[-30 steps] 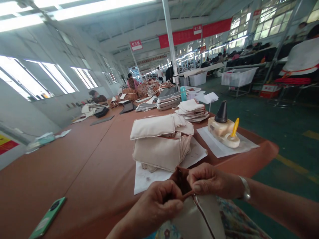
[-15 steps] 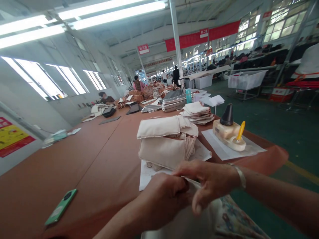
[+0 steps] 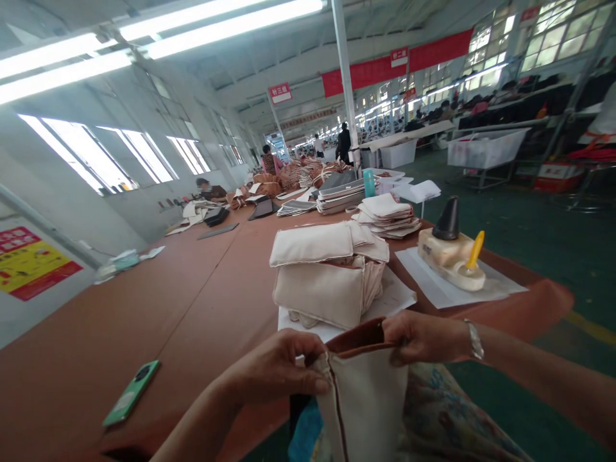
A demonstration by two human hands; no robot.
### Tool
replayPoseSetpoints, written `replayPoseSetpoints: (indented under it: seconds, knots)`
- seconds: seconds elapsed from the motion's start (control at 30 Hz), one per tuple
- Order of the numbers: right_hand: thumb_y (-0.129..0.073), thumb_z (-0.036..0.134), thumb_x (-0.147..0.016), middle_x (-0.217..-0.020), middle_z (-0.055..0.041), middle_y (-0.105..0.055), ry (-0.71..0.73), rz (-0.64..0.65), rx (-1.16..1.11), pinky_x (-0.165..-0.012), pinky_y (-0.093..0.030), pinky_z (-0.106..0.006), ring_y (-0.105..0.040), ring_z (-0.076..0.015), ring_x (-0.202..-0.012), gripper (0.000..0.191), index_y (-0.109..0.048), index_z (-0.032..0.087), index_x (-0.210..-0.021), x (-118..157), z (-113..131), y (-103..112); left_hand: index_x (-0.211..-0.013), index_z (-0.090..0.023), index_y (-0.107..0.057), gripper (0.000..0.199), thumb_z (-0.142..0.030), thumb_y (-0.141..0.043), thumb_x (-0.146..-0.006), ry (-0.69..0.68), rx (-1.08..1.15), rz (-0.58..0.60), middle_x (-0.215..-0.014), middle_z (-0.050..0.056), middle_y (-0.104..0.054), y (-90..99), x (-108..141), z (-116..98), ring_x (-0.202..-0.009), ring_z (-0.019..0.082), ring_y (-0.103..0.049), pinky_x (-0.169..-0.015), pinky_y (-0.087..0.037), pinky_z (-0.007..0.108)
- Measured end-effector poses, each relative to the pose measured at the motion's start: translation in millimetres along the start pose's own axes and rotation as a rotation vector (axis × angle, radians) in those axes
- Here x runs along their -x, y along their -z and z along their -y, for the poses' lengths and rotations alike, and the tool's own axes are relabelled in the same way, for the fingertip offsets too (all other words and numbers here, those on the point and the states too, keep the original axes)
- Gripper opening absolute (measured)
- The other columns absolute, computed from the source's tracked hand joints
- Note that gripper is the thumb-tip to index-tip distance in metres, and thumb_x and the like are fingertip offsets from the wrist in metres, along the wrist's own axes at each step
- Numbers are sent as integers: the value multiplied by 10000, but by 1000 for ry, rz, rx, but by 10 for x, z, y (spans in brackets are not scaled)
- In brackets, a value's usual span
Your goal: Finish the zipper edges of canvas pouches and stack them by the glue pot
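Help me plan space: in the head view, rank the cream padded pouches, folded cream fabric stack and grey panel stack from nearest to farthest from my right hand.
From your right hand:
1. Cream padded fabric pouches, ahead on white paper.
2. Folded cream fabric stack, behind them, rightward.
3. Grey panel stack, farther along the table.

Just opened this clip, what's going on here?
A person holds a cream fabric pouch upright in front of them, its brown-edged top gripped by the left hand and the right hand. Just beyond, on a long brown table, a stack of cream fabric pieces sits on white paper, with a green phone to the left.
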State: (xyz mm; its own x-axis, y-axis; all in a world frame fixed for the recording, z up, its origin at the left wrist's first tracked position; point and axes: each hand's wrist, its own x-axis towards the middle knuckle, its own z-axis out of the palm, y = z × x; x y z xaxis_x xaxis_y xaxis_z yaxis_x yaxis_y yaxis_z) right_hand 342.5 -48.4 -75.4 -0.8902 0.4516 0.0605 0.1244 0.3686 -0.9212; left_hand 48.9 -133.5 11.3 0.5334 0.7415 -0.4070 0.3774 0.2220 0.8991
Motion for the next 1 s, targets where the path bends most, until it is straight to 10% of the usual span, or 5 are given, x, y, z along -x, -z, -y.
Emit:
replayPoseSetpoints:
  seconds: [0.17, 0.37, 1.0]
  knots:
    - [-682, 373, -857, -1050, -65, -598, 112, -5, -264, -784, -462, -276, -567, -180, -920, 455, -525, 163, -1229, -47, 430, -65, -824, -117, -617, 282, -304, -796, -712, -134, 37, -8, -700, -45, -469, -322, -216, -214, -654, 95, -362, -586, -291, 205]
    - [-659, 400, -880, -766, 27, -454, 134, -102, -342, -587, -333, -215, -369, -105, -670, 282, -529, 150, -885, -74, 362, -344, -831, -127, -598, 345, -345, -820, -680, -130, 112, 8, -682, -55, -434, -363, -360, -96, -623, 86, -321, -536, -223, 221]
    - [-505, 477, -930, -806, -16, -564, 19, -322, -140, -666, -383, -254, -473, -148, -725, 361, -601, 151, -810, -81, 242, -382, -730, -111, -680, 95, -193, -648, -693, 4, 90, -149, -601, -24, -527, -369, -607, 117, -548, 83, -367, -514, -244, 228]
